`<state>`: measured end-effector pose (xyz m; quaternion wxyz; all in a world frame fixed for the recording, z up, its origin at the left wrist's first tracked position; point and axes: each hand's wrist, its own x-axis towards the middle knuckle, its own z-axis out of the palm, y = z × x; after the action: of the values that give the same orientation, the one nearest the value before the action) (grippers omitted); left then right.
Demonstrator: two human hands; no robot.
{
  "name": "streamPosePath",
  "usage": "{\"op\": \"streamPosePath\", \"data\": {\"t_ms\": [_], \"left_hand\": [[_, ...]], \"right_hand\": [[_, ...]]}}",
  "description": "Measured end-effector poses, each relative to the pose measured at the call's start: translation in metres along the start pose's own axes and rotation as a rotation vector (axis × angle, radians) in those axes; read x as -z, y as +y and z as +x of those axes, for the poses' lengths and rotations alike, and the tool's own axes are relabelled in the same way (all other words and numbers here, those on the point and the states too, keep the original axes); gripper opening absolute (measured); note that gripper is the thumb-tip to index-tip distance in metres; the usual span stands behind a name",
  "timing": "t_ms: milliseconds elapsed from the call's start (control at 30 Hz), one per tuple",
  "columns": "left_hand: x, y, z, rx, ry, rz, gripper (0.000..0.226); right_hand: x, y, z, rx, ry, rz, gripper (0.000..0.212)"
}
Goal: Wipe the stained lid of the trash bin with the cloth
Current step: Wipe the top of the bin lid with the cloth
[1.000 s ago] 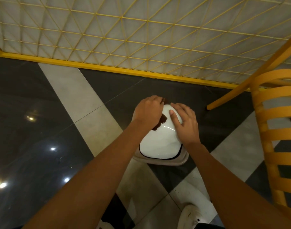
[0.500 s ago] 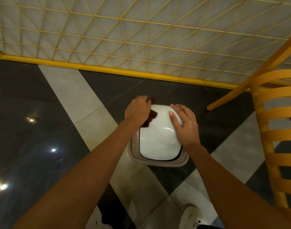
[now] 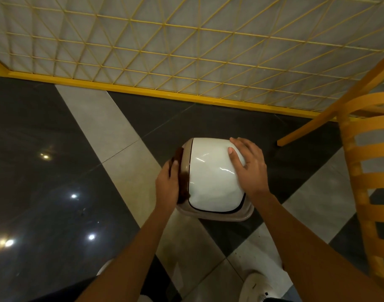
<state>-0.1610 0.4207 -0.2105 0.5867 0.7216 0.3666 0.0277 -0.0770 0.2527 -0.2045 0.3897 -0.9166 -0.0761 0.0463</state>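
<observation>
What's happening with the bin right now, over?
Left hand pressing brown cloth on lid's left edge. Right hand flat, steadying lid. Yellow chair close, not blocking.

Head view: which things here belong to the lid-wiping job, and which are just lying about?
In the job:
- trash bin lid, white
- brown cloth in the left hand, at the lid's left edge
- right hand, resting on the lid

Just about:
- yellow chair
- yellow grid panel
- white shoes
</observation>
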Motion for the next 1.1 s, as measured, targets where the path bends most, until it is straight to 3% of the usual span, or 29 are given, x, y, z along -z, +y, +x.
{"op": "streamPosePath", "data": {"t_ms": [200, 433, 733, 900, 1000, 1100], "left_hand": [[0.0, -0.013, 0.031, -0.042, -0.042, 0.123, 0.044], [0.0, 0.007, 0.049, 0.005, -0.184, 0.018, 0.036], [-0.003, -0.061, -0.041, 0.022, 0.051, -0.102, 0.042], [-0.004, -0.045, -0.001, 0.021, 0.041, 0.028, 0.065], [-0.008, -0.006, 0.027, 0.022, -0.032, -0.007, 0.045], [-0.017, 0.009, 0.021, 0.014, -0.008, -0.067, 0.043]], "right_hand": [[-0.001, -0.001, 0.0, 0.016, -0.006, -0.01, 0.041], [-0.002, 0.001, 0.0, -0.018, 0.009, 0.018, 0.04], [-0.003, 0.0, 0.0, -0.026, 0.021, 0.022, 0.04], [-0.003, 0.002, 0.001, -0.005, 0.018, 0.014, 0.04], [-0.003, 0.003, 0.002, -0.004, 0.014, 0.005, 0.041], [-0.003, 0.004, 0.002, -0.004, 0.022, 0.01, 0.04]]}}
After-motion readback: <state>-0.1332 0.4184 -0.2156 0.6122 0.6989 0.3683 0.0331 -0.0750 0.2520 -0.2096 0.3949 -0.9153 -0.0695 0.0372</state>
